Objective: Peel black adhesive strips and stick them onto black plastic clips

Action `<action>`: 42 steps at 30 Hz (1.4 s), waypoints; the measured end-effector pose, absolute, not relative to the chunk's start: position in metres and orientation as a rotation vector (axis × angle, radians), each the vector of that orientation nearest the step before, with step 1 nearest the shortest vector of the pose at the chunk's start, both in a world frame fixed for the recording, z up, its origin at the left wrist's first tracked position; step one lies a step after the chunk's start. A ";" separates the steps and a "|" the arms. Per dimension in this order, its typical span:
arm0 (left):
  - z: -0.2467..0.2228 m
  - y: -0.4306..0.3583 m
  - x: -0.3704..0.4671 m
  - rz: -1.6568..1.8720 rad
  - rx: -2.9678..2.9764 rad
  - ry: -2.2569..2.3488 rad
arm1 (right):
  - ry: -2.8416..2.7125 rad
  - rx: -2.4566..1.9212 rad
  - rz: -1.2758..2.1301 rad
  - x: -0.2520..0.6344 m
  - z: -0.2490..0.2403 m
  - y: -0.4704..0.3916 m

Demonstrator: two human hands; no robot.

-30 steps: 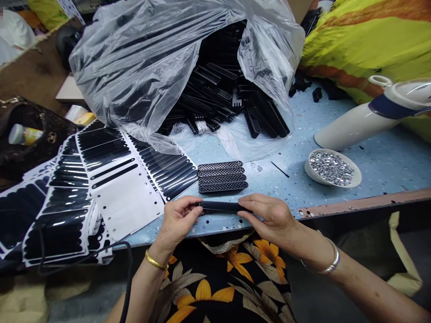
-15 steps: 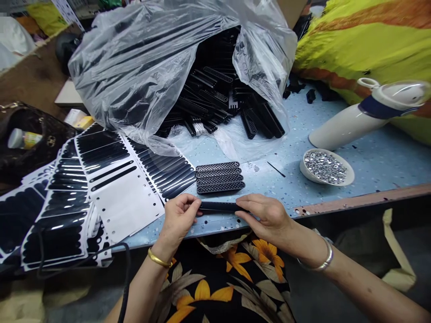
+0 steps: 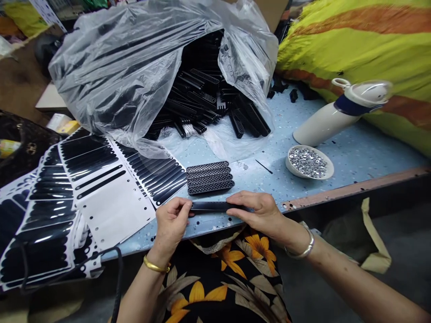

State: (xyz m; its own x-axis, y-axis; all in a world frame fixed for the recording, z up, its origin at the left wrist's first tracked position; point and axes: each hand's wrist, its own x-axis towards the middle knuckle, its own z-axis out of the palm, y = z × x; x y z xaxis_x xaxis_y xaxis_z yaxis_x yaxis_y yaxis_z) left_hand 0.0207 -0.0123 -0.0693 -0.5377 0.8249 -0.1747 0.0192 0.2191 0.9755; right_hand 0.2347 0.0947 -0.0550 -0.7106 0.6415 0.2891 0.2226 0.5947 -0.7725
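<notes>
Both my hands hold a long, narrow black plastic piece (image 3: 211, 207) level above the table's near edge. My left hand (image 3: 172, 220) pinches its left end between thumb and fingers. At the other end, the thumb and fingers of my right hand (image 3: 257, 210) close round the piece and hide its tip. Just beyond lie several black rounded bars with a lattice surface (image 3: 210, 178), side by side in a block. To the left, white sheets carry rows of glossy black strip stickers (image 3: 168, 177); one sheet is partly bare.
A clear plastic bag (image 3: 117, 76) spills many black plastic parts (image 3: 202, 96) at the back. On the right stand a bowl of small silvery pieces (image 3: 308, 162) and a white bottle (image 3: 326, 121). Behind them bulges a yellow sack (image 3: 353, 49). A black cable (image 3: 118, 282) hangs at lower left.
The view has shifted, so the table's contents appear further left. Both hands keep hold of the black piece, which now shows more of its glossy upper face.
</notes>
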 end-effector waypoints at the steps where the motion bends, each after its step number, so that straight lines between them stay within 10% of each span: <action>1: -0.069 -0.013 0.021 1.401 0.786 1.765 | -2.249 -0.690 1.001 0.235 -0.056 0.094; 29: -0.071 -0.014 0.022 1.458 0.842 1.778 | -2.298 -0.590 0.527 0.231 -0.047 0.087; 42: -0.071 -0.016 0.022 1.457 0.929 1.779 | -2.322 -0.667 0.822 0.237 -0.057 0.096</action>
